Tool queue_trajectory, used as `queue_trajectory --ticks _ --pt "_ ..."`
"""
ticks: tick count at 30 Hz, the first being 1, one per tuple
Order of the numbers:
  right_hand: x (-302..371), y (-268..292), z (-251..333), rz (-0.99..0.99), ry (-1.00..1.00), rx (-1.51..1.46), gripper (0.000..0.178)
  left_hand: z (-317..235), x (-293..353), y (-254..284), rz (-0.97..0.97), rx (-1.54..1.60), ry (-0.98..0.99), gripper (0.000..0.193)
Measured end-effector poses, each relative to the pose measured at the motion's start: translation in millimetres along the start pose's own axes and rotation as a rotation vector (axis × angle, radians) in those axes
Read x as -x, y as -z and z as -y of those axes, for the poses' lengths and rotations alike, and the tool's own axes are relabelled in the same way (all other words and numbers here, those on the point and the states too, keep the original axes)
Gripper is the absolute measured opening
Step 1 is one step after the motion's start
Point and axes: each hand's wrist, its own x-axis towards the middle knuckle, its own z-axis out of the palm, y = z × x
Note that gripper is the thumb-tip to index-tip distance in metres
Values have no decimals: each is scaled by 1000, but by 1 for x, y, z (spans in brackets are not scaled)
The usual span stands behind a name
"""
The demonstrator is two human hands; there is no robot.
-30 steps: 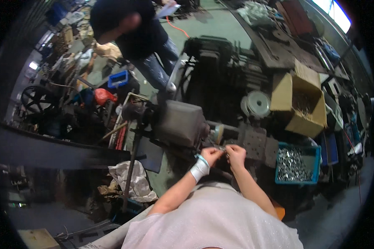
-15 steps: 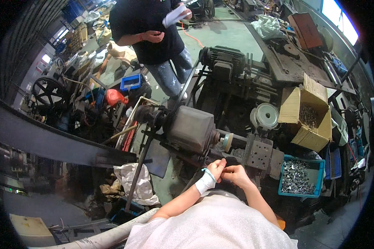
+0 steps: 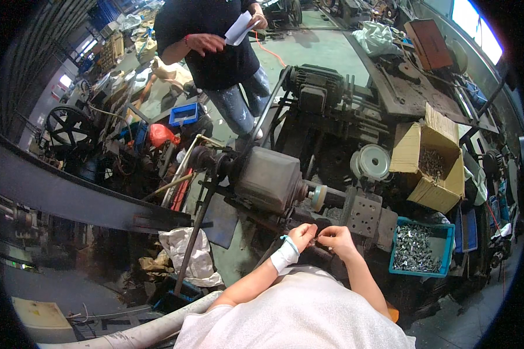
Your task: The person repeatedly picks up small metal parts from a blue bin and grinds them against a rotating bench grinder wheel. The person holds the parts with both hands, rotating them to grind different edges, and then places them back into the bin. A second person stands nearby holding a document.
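Observation:
My left hand [image 3: 301,237], with a white wrap and a light blue band at the wrist, is closed, thumb against fingers. Close beside it, my right hand [image 3: 335,239] has its fingertips pinched together. A tiny dark piece seems to lie between the fingertips, too small to name. Both hands are low in front of my body, just on the near side of a lathe-like machine [image 3: 268,178]. Beyond them is the machine's pale round disc [image 3: 318,198]. To the right of the disc sits a metal block with holes [image 3: 365,216].
A teal crate [image 3: 450,250] of small metal parts stands at right, below an open cardboard box [image 3: 406,150] of brownish parts. A round metal wheel [image 3: 374,162] rests behind the block. Across the machine stands a person [image 3: 209,70] holding white paper. A slanting bar [image 3: 193,250] rises at left.
My hands have drawn slightly apart, the right one shifting a little to the right. The other person's free hand has risen toward the paper, its fingers spread.

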Motion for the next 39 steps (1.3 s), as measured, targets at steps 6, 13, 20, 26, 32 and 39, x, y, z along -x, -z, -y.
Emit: queue_trajectory --ticks 6,13,20,26,32,39 --pt "-4 7 2 -30 74 46 15 -4 7 7 185 190 130 19" --pt "-11 0 -8 -67 61 -189 16 6 -3 8 262 403 195 16" --pt "-22 -7 -23 -153 -99 -293 22 -4 -6 3 71 27 40 14" --pt "-25 -11 -26 -157 -71 -289 21 1 -9 3 11 -188 -69 15" --pt "-28 -9 -26 -214 -20 -235 20 0 -10 2 26 -105 -44 16" --pt "-39 -10 -35 -218 37 -246 20 -2 -18 1 40 -38 -7 15"
